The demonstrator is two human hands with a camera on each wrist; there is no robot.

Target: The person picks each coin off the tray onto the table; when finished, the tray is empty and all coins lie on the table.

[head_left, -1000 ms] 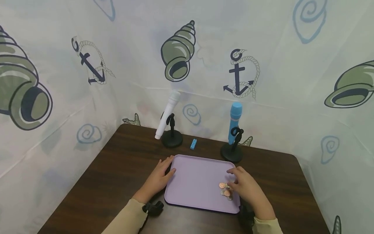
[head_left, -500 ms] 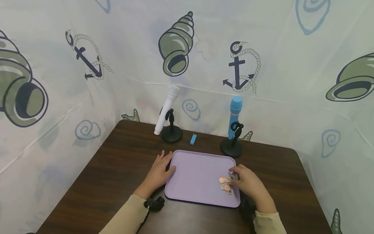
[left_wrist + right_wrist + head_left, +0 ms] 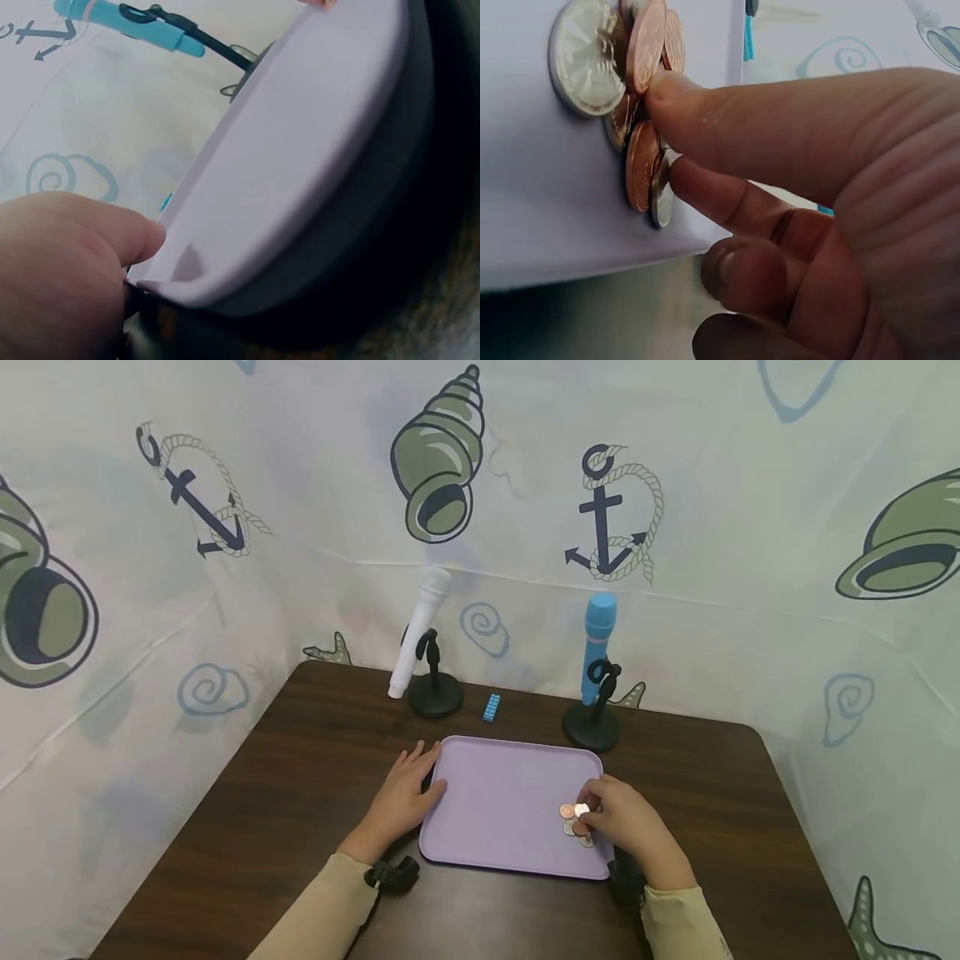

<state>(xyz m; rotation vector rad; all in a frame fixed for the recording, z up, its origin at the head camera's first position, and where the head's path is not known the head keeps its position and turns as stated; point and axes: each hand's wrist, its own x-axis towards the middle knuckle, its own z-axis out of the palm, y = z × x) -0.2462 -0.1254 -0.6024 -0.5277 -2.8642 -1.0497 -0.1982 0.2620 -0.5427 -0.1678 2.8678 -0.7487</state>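
A lilac tray lies on the dark wooden table. On its right part sits a small pile of copper and silver coins. My right hand bends over the pile, thumb and index finger pinching at a coin. Seen from the right wrist, the thumb touches the coins and the index fingertip meets a silver one; the other fingers are curled. My left hand rests at the tray's left edge, fingers extended along the outside. In the left wrist view its thumb lies at the rim; the other fingers are hidden.
Behind the tray stand a white microphone and a blue microphone, each on a black round-based stand. A small blue toy brick lies between them. A patterned cloth wall rises behind the table.
My right thumb and index finger have drawn together on the coins, and a coin there now shines brightly. My left hand stays at the tray edge. The head view has tilted slightly.
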